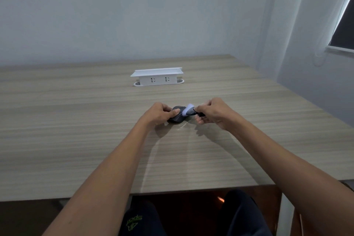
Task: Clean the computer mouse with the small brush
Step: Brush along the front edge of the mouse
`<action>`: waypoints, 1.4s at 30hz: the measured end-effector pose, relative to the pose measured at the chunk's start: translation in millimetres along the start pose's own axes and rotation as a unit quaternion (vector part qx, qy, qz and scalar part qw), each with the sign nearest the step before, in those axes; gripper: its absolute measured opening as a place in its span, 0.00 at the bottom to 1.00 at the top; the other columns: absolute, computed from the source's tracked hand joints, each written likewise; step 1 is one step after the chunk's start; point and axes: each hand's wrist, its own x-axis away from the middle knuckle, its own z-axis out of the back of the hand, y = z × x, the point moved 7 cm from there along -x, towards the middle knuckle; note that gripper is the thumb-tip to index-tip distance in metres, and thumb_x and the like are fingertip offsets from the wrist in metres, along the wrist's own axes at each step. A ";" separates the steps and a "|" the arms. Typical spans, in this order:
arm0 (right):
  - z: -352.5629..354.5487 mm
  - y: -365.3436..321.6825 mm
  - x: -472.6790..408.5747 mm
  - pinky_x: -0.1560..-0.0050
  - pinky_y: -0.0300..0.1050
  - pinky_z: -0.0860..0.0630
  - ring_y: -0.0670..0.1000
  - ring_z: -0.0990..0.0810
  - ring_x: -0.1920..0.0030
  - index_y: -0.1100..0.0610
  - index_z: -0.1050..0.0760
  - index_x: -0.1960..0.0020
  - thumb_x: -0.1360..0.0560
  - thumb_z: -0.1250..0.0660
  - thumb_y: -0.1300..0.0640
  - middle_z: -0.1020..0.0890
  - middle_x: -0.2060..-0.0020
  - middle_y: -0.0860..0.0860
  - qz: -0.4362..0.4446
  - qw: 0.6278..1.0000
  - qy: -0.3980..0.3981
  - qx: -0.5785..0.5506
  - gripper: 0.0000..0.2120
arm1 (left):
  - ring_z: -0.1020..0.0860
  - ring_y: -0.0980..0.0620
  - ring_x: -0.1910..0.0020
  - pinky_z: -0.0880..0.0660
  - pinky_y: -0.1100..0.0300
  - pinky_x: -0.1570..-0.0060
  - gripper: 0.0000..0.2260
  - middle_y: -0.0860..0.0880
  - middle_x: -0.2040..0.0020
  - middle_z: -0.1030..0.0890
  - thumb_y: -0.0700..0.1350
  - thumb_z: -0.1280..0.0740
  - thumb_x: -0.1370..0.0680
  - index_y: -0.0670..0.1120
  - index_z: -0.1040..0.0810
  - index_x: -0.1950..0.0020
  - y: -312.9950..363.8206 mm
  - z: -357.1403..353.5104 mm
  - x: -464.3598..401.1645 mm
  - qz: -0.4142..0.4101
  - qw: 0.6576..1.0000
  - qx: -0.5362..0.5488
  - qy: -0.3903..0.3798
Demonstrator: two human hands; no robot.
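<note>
On the pale wood-grain laminate desk [76, 120], roughly in the middle, both bare arms reach out from the near edge. Starting from the left, the left hand [160, 114] is curled around the small black computer mouse [177, 117], thumb lying across its top and fingers wrapped behind it, so it's pinned down flat on the desk. Just to the right of that, the small brush with pale bluish-white bristles and a dark handle [188, 111] has its bristle end resting on the right side of the mouse. The right hand [212, 114] pinches the dark handle between thumb and forefinger, other fingers tucked loosely underneath. Farther back, well apart from all this, a white plastic socket box with a flat lid [158, 76] stands on the desk near the grey wall [134, 15].
</note>
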 end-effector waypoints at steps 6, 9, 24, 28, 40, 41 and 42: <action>-31.6 9.5 8.1 0.73 0.40 0.21 0.52 0.18 0.75 0.70 0.18 0.57 0.22 0.31 0.65 0.17 0.72 0.61 -0.006 0.997 -0.072 0.026 0.09 | 0.20 0.48 0.53 0.23 0.53 0.47 0.16 0.40 0.48 0.14 0.56 0.28 0.24 0.43 0.14 0.48 -0.2 -1.0 0.8 0.002 1.000 0.021 -0.005; -18.7 2.4 3.4 0.73 0.41 0.20 0.52 0.19 0.76 0.67 0.18 0.61 0.24 0.31 0.66 0.18 0.73 0.60 0.006 0.999 -0.018 0.038 0.09 | 0.22 0.49 0.55 0.27 0.56 0.51 0.14 0.40 0.48 0.14 0.55 0.28 0.24 0.45 0.15 0.50 -0.2 -1.1 2.2 0.009 0.999 0.031 0.002; -16.6 -10.0 16.6 0.75 0.43 0.19 0.54 0.17 0.77 0.58 0.22 0.70 0.28 0.35 0.66 0.17 0.75 0.61 0.105 0.977 0.102 0.154 0.14 | 0.22 0.48 0.55 0.28 0.57 0.52 0.17 0.38 0.48 0.14 0.55 0.28 0.23 0.41 0.15 0.48 -2.3 -2.0 1.1 0.018 0.999 0.037 0.010; -33.5 -4.8 25.5 0.73 0.48 0.17 0.55 0.16 0.77 0.62 0.22 0.68 0.28 0.38 0.65 0.17 0.75 0.60 0.117 0.975 0.072 0.173 0.11 | 0.22 0.48 0.56 0.28 0.57 0.53 0.15 0.37 0.48 0.15 0.54 0.28 0.23 0.42 0.14 0.50 -2.0 -1.2 0.8 0.017 0.999 0.035 0.007; -27.3 -9.1 23.5 0.72 0.51 0.16 0.53 0.17 0.78 0.61 0.25 0.69 0.28 0.37 0.64 0.18 0.78 0.58 0.136 0.966 0.107 0.191 0.11 | 0.23 0.48 0.57 0.29 0.58 0.55 0.13 0.39 0.49 0.14 0.53 0.28 0.23 0.44 0.15 0.51 -0.5 -1.0 2.7 0.019 0.999 0.034 0.012; -34.3 -5.7 25.1 0.73 0.52 0.16 0.53 0.17 0.78 0.62 0.23 0.68 0.28 0.38 0.64 0.18 0.78 0.58 0.130 0.969 0.085 0.190 0.11 | 0.23 0.48 0.57 0.29 0.58 0.55 0.13 0.39 0.51 0.14 0.53 0.28 0.22 0.43 0.15 0.52 0.4 -1.0 3.3 0.017 0.999 0.036 0.008; -40.9 -2.7 26.9 0.73 0.51 0.16 0.53 0.16 0.78 0.63 0.22 0.68 0.28 0.39 0.64 0.17 0.78 0.57 0.122 0.972 0.062 0.191 0.12 | 0.23 0.48 0.58 0.28 0.58 0.55 0.14 0.39 0.53 0.15 0.52 0.29 0.22 0.41 0.14 0.51 1.2 -1.3 3.9 0.013 0.999 0.039 0.004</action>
